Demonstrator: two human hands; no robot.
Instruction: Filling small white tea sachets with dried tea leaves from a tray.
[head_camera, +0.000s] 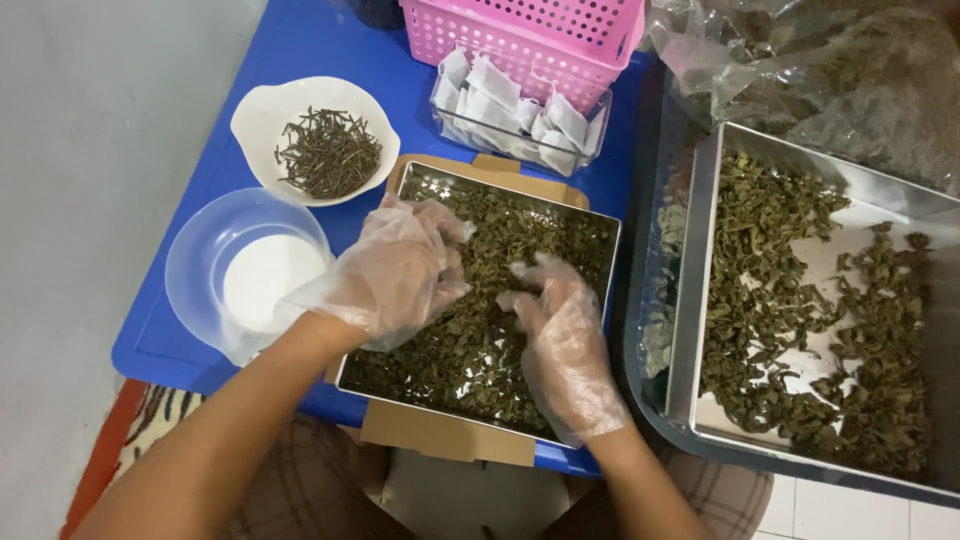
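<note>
I have both hands down in the small metal tray (590, 228) of dried green leaves (470, 350), which sits on a piece of brown cardboard (445, 437) on the blue table (300, 50) right in front of me. My left hand (395, 275), in a loose clear plastic glove, lies knuckles up on the near left part of the leaf bed with the fingers curled down into the leaves; I judge it is gathering a pinch, though the glove and the curl of the fingers hide whether anything is really caught between them. My right hand (560, 335), gloved the same way, rests on the middle of the tray with fingers bent and spread loosely, touching the leaves but closed on nothing that I can see. The step in hand, as I read it, is working through the leaves by touch, loosening and sorting them. To my left stand a white bowl (262, 110) of thin dark sticks (328, 152) and, nearer me, a clear plastic bowl (195, 262) with a white disc inside it. Beyond the tray are a clear box of small white paper bags (520, 115) and a pink basket (530, 35). To my right a larger metal tray (705, 250) holds more leaves, scattered thinner. The next move, I think, calls for a light pinch, so that the brittle leaves do not crumble, and a clean lift over the tray's rim.
</note>
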